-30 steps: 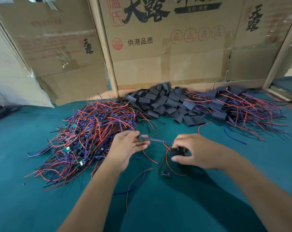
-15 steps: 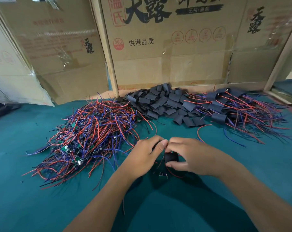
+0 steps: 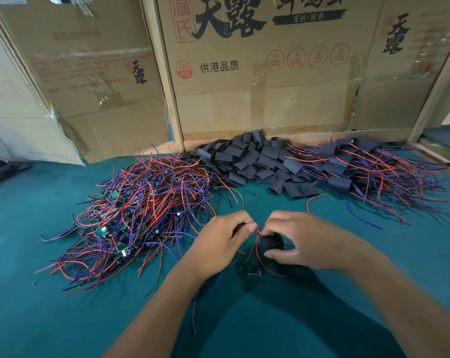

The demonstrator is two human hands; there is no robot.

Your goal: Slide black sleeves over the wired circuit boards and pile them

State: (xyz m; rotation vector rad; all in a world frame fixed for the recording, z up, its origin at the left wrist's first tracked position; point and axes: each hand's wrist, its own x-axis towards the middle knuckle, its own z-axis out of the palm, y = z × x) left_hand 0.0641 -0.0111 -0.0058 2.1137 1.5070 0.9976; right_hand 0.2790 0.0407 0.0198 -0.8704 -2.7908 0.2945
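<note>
My right hand (image 3: 300, 240) holds a black sleeve (image 3: 271, 242) between thumb and fingers, its mouth turned left. My left hand (image 3: 224, 241) pinches red and blue wire ends right at that mouth. A small green circuit board (image 3: 254, 274) hangs just below the two hands on red wires (image 3: 257, 257). A big heap of bare wired boards (image 3: 141, 210) lies to the left. Loose black sleeves (image 3: 257, 161) are piled at the back middle. Sleeved boards with trailing wires (image 3: 368, 171) form a pile at the back right.
Tall cardboard boxes (image 3: 257, 73) wall off the back of the green table (image 3: 64, 319). A wooden post (image 3: 435, 81) stands at the right, a plastic-wrapped box (image 3: 17, 120) at the left. A stray red wire (image 3: 314, 200) lies beyond my right hand.
My left hand came right from the wire heap with the wire ends and met my right hand at the sleeve's mouth. The board now dangles below both hands.
</note>
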